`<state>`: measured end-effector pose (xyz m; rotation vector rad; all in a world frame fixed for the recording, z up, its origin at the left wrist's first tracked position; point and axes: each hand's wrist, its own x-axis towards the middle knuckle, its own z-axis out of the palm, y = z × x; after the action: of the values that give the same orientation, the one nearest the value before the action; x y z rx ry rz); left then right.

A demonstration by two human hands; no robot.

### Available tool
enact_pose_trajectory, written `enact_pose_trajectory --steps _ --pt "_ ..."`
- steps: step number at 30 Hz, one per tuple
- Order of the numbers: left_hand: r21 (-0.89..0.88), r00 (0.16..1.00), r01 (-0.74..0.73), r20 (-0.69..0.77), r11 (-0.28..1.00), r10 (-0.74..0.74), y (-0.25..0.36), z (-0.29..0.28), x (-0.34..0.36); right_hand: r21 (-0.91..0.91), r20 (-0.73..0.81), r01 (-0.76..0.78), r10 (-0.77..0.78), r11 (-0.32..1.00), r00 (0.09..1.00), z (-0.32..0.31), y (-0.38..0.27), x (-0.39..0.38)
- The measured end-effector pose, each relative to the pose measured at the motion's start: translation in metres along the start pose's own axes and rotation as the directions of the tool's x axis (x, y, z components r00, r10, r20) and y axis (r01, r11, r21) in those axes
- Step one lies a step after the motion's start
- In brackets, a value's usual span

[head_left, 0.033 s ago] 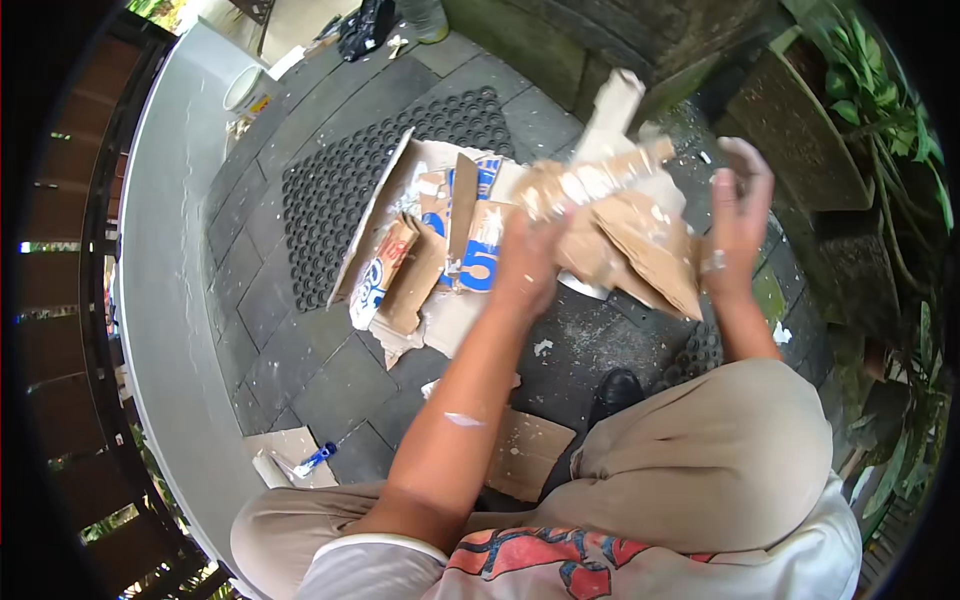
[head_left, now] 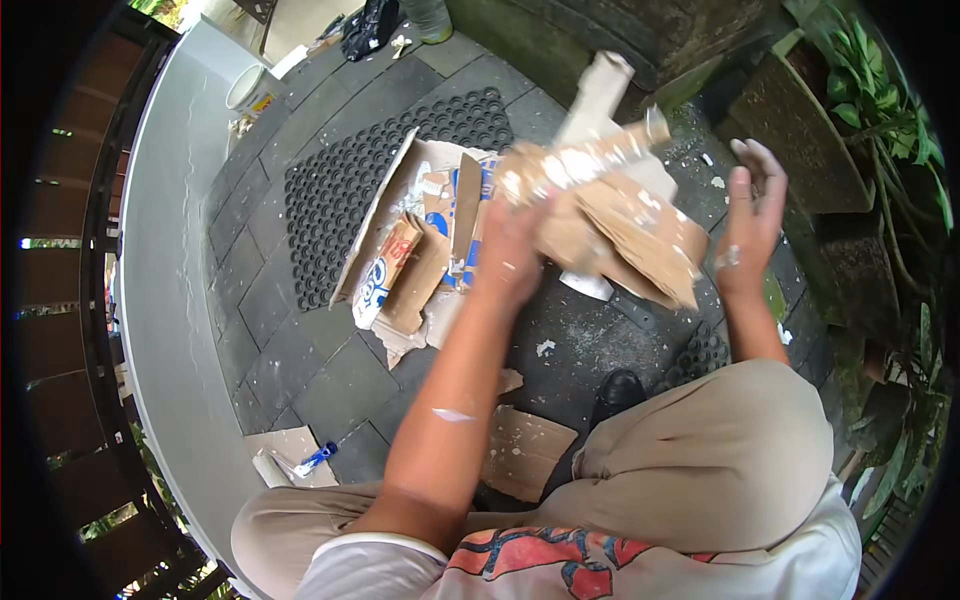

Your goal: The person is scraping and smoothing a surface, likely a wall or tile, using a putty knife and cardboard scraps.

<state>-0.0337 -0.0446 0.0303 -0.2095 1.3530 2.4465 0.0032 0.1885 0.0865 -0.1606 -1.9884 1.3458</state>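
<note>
My left hand (head_left: 512, 250) is closed on a bundle of torn cardboard pieces (head_left: 625, 225), lifted above the paving. Across its top lies a white-smeared tube-like piece (head_left: 585, 168), and a pale strip (head_left: 595, 100) sticks out beyond it. Off the bundle's right side, my right hand (head_left: 755, 205) is raised with fingers apart, holding nothing. White smears show on its wrist. Left of the bundle, a large flattened cardboard sheet (head_left: 425, 335) rests partly on the black rubber mat (head_left: 325, 190). Folded brown cardboard (head_left: 420, 280) and blue-printed scraps lie on it.
Near my left knee, a paint roller with a blue handle (head_left: 318, 458) lies on a board. A spattered cardboard piece (head_left: 530, 455) is between my legs. Farther off stand a white bucket (head_left: 245, 90) and a black plastic bag (head_left: 368, 30). Leafy plants (head_left: 880, 90) border the right.
My left hand and the cardboard bundle have shifted a little to the left and tilted. My right hand has moved slightly right, farther from the bundle.
</note>
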Motion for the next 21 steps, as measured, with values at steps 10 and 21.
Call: enact_pose_trajectory --steps 10,21 --pt "0.794 0.988 0.146 -0.087 0.59 -0.127 0.204 -0.116 0.049 -0.031 0.541 -0.65 0.56 0.759 0.627 0.011 0.056 -0.052" --pt "0.855 0.988 0.125 -0.06 0.503 -0.144 0.052 -0.208 0.068 -0.285 0.786 -0.822 0.611 0.493 0.094 0.115 0.048 -0.118"
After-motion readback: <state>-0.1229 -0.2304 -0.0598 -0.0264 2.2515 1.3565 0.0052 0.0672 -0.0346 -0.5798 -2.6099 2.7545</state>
